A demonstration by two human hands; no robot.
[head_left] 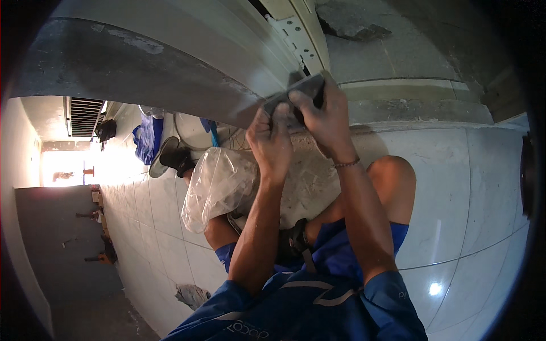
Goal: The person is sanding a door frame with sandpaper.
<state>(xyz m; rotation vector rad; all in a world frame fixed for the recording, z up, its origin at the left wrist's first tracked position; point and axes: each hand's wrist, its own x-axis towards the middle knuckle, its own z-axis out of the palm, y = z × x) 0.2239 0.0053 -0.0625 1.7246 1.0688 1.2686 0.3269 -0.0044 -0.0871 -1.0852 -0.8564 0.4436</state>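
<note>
Both hands are raised to the lower end of a cream door frame [311, 34], gripping a small dark grey flat piece [310, 85] that looks like a cut of tile or stone. My left hand [270, 139] pinches its near left edge, thumb up. Around its right end close the fingers of my right hand [327, 122], the thumb lying on the upper face. The piece is tilted and seems to touch the frame's foot; its far side is partly hidden. Just above is a metal hinge plate [293, 37] with screws. A grey ledge [170, 74] runs off to the left.
Beside my left forearm lies a clear plastic bag [216, 187]. Dusty debris [310, 182] covers the floor between my legs. A blue bag [149, 139] sits farther left, near my shoe [164, 156]. A raised sill [421, 113] borders the tiled floor [438, 170] on the right.
</note>
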